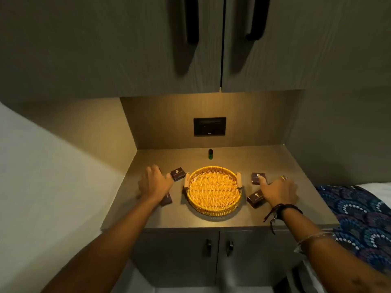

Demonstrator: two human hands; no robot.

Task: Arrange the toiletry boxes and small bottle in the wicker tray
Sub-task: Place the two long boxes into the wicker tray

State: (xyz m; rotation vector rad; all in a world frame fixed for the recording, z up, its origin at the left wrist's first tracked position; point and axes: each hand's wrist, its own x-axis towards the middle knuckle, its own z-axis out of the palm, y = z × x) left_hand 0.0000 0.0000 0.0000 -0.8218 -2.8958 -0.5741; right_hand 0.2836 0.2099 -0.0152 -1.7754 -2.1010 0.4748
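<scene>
A round yellow wicker tray (pixel 213 209) with two wooden handles sits mid-counter with nothing in it. Dark brown toiletry boxes lie around it: one (pixel 178 174) at its upper left, one (pixel 167 199) half hidden under my left wrist, one (pixel 256 178) at its upper right, one (pixel 255 199) at its lower right. A small green bottle (pixel 210 154) stands behind the tray. My left hand (pixel 154 182) hovers spread over the left boxes. My right hand (pixel 279 190) rests palm down, its thumb touching the upper right box.
The counter (pixel 211 222) sits in a lit niche with a dark wall socket (pixel 209 126) behind it. Cabinet doors hang above and below. A white wall closes the left side; a patterned blue cloth (pixel 359 214) lies to the right.
</scene>
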